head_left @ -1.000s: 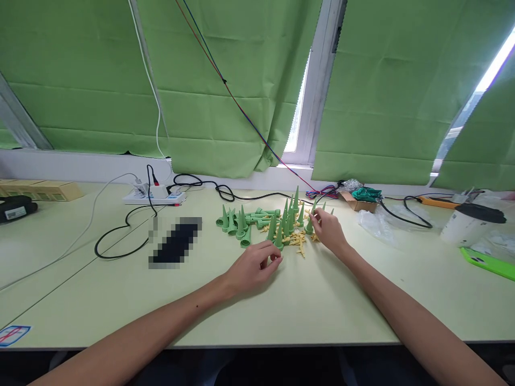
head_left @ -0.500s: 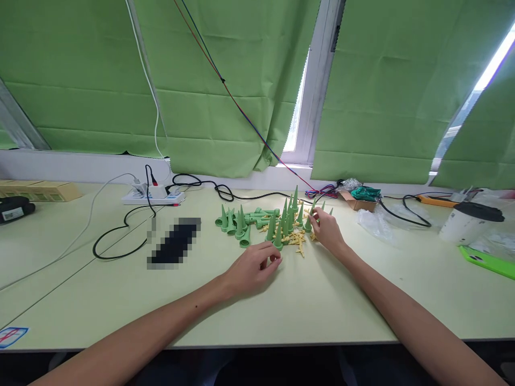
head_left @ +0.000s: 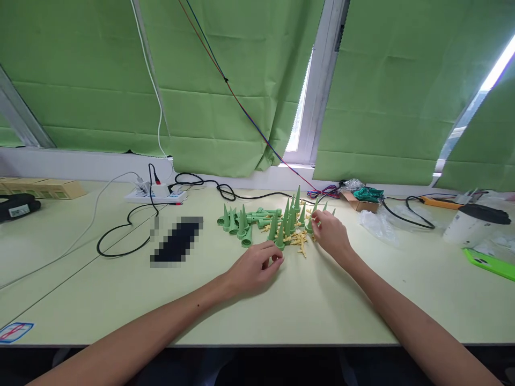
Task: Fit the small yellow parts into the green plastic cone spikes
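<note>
- Left hand [head_left: 255, 268]: rests on the table [head_left: 322, 316] at the near edge of the group of parts. Fingers are curled, with the thumb close to the index finger; whether anything is held between them cannot be told.
- Right hand [head_left: 332, 235]: positioned at the right side of the group, fingertips at an upright green cone. The fingertips overlap the cone in this view; whether they grip it cannot be told.
- Hand spacing: the two hands are apart from each other, with yellow pieces [head_left: 301, 246] between them.
- Green cones [head_left: 280, 235]: located at the middle of the table, beyond the left hand. Several stand upright, points up; others lie on their sides, mainly at the left and rear of the group.
- Yellow pieces: small, branched, scattered among and in front of the upright cones.
- Left of the group: a pixelated dark area [head_left: 177, 242] and, farther back, a white power strip [head_left: 134, 198] with cables.
- Right of the group: clear plastic [head_left: 376, 224], a cardboard box [head_left: 364, 205], a white cup [head_left: 470, 228] with a black lid, and a bright green phone [head_left: 488, 262].
- Rear: green curtains [head_left: 225, 118] hang behind the table.
</note>
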A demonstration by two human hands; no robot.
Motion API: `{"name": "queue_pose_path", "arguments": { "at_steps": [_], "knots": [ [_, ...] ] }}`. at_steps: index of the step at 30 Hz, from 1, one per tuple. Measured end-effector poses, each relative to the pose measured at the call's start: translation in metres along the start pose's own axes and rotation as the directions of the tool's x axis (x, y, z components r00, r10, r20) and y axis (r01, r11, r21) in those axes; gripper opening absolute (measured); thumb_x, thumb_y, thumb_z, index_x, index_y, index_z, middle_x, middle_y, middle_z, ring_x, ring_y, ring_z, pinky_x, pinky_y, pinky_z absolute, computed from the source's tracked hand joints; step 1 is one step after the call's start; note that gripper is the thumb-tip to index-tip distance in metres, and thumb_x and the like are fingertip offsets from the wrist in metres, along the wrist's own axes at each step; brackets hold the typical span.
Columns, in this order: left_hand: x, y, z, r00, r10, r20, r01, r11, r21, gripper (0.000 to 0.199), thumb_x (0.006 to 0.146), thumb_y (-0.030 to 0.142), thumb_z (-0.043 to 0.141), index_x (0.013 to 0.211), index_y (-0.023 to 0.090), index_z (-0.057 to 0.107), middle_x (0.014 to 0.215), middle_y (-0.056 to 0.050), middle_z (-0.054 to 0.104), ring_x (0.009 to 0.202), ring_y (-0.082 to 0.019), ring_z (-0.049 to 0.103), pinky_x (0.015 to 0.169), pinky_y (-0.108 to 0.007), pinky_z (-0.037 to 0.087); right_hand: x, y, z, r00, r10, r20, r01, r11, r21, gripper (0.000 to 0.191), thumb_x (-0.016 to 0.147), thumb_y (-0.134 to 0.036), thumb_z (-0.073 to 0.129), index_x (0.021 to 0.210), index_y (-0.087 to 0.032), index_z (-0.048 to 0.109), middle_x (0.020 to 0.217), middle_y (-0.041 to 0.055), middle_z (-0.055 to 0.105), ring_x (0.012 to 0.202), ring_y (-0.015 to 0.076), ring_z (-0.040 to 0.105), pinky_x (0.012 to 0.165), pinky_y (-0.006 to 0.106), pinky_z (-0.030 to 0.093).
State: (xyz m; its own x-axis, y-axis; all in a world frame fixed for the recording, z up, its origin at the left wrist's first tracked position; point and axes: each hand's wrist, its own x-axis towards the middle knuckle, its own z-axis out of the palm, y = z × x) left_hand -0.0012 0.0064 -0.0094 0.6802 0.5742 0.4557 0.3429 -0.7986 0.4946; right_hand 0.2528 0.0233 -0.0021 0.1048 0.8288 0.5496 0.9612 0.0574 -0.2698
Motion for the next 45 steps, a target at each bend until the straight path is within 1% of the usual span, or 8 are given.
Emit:
{"name": "queue_pose_path", "arguments": {
  "at_steps": [6, 11, 15, 22, 30, 32, 37, 45],
  "knots": [
    [0.000, 0.001, 0.000, 1.000, -0.018, 0.008, 0.018, 1.000, 0.007, 0.020, 0.095, 0.024, 0.048, 0.086, 0.017, 0.064, 0.079, -0.001, 0.058, 0.061, -0.009, 0.049, 0.055, -0.023, 0.038, -0.010, -0.006, 0.010, 0.983, -0.026, 0.184, 0.046, 0.993, -0.107, 0.022, 0.096, -0.022, 0.053, 0.111, -0.021, 0.068, 0.100, 0.0123, 0.061, 0.094, 0.0264, 0.059, 0.061, 0.028, 0.035],
    [0.000, 0.002, -0.001, 1.000, -0.021, 0.018, 0.021, 1.000, 0.005, 0.022, 0.096, 0.026, 0.048, 0.086, 0.017, 0.065, 0.079, -0.002, 0.059, 0.062, -0.010, 0.050, 0.054, -0.023, 0.038, -0.014, -0.003, 0.019, 0.966, -0.018, 0.256, 0.047, 0.993, -0.109, 0.025, 0.097, -0.023, 0.052, 0.110, -0.021, 0.072, 0.101, 0.0151, 0.059, 0.095, 0.0280, 0.057, 0.067, 0.031, 0.039],
    [0.001, 0.003, -0.002, 1.000, -0.014, 0.025, 0.013, 1.000, 0.017, 0.020, 0.095, 0.024, 0.049, 0.085, 0.017, 0.065, 0.079, -0.002, 0.059, 0.061, -0.010, 0.050, 0.054, -0.023, 0.037, -0.013, -0.001, 0.021, 0.955, -0.063, 0.291, 0.095, 0.991, -0.099, 0.027, 0.098, -0.023, 0.048, 0.106, -0.020, 0.074, 0.096, 0.0155, 0.059, 0.092, 0.0277, 0.056, 0.070, 0.032, 0.039],
    [0.001, 0.003, -0.002, 0.999, -0.002, 0.040, 0.001, 0.999, 0.035, 0.019, 0.095, 0.021, 0.049, 0.084, 0.017, 0.064, 0.080, -0.001, 0.058, 0.061, -0.009, 0.049, 0.055, -0.022, 0.037, -0.013, -0.006, 0.018, 0.953, -0.080, 0.294, 0.110, 0.990, -0.088, 0.026, 0.098, -0.021, 0.048, 0.095, -0.017, 0.073, 0.092, 0.0141, 0.060, 0.087, 0.0258, 0.057, 0.068, 0.030, 0.038],
    [0.001, 0.004, -0.002, 0.999, -0.005, 0.050, 0.003, 0.999, 0.040, 0.017, 0.094, 0.020, 0.049, 0.085, 0.017, 0.064, 0.079, -0.001, 0.059, 0.062, -0.009, 0.049, 0.056, -0.022, 0.037, -0.016, -0.017, 0.015, 0.952, -0.097, 0.291, 0.113, 0.993, -0.039, 0.031, 0.100, -0.020, 0.044, 0.082, -0.017, 0.069, 0.088, 0.0116, 0.060, 0.087, 0.0236, 0.059, 0.069, 0.030, 0.042],
    [0.001, 0.003, -0.002, 0.998, -0.020, 0.052, 0.018, 0.999, 0.037, 0.018, 0.094, 0.020, 0.049, 0.085, 0.017, 0.063, 0.080, -0.001, 0.059, 0.062, -0.010, 0.050, 0.056, -0.022, 0.038, -0.017, -0.018, 0.015, 0.950, -0.106, 0.295, 0.118, 0.993, -0.021, 0.029, 0.099, -0.018, 0.045, 0.085, -0.016, 0.070, 0.089, 0.0117, 0.061, 0.088, 0.0234, 0.059, 0.073, 0.030, 0.043],
    [0.002, 0.000, -0.001, 0.998, -0.061, 0.003, 0.060, 0.997, 0.053, 0.019, 0.095, 0.023, 0.047, 0.085, 0.017, 0.062, 0.081, -0.001, 0.059, 0.064, -0.011, 0.051, 0.059, -0.023, 0.039, -0.017, -0.018, 0.015, 0.945, -0.101, 0.312, 0.099, 0.995, 0.021, 0.026, 0.100, -0.020, 0.046, 0.107, -0.015, 0.071, 0.097, 0.0118, 0.062, 0.097, 0.0233, 0.059, 0.080, 0.030, 0.043],
    [0.004, -0.009, -0.001, 0.966, -0.195, -0.170, 0.211, 0.974, 0.081, 0.010, 0.093, 0.025, 0.048, 0.089, 0.019, 0.055, 0.091, -0.002, 0.062, 0.057, -0.011, 0.050, 0.060, -0.027, 0.040, -0.019, -0.024, 0.009, 0.966, -0.043, 0.256, 0.054, 0.998, -0.039, 0.023, 0.099, -0.024, 0.050, 0.112, -0.019, 0.068, 0.098, 0.0101, 0.062, 0.093, 0.0239, 0.060, 0.066, 0.028, 0.039]
  ]
}}
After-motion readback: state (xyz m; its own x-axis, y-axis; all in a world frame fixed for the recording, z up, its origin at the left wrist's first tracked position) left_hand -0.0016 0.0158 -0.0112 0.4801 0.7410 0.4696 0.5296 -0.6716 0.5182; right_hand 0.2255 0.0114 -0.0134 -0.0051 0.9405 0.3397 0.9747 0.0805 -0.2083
